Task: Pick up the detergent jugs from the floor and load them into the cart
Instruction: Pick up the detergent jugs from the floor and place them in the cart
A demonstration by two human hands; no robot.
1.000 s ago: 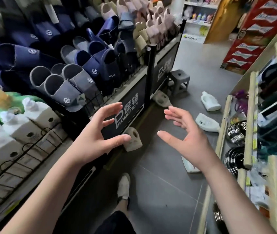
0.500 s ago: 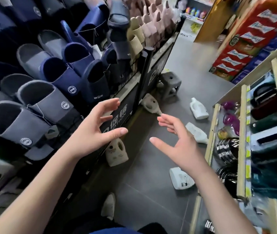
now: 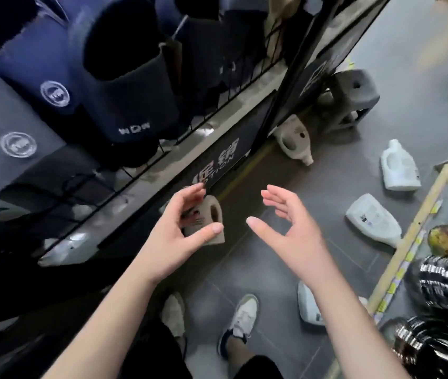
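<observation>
Several detergent jugs lie on the grey tiled floor. A beige jug (image 3: 213, 214) stands by the foot of the slipper rack, partly covered by my left hand (image 3: 177, 228), which hovers over it with fingers spread and curved, holding nothing. My right hand (image 3: 288, 228) is open beside it, above bare floor. Another beige jug (image 3: 295, 139) lies further along the rack. White jugs lie at the right (image 3: 399, 169) (image 3: 371, 218), and one (image 3: 307, 303) sits under my right forearm. No cart is in view.
A wire rack of dark slippers (image 3: 102, 86) with a black promotion panel (image 3: 223, 160) fills the left. A grey plastic stool (image 3: 350, 95) stands further down the aisle. A shelf edge (image 3: 408, 242) with packaged goods bounds the right. My feet (image 3: 240, 321) stand on the floor below.
The view has dropped lower and closer to the floor. Both hands have come down toward the beige jug by the rack, the left hand now over it.
</observation>
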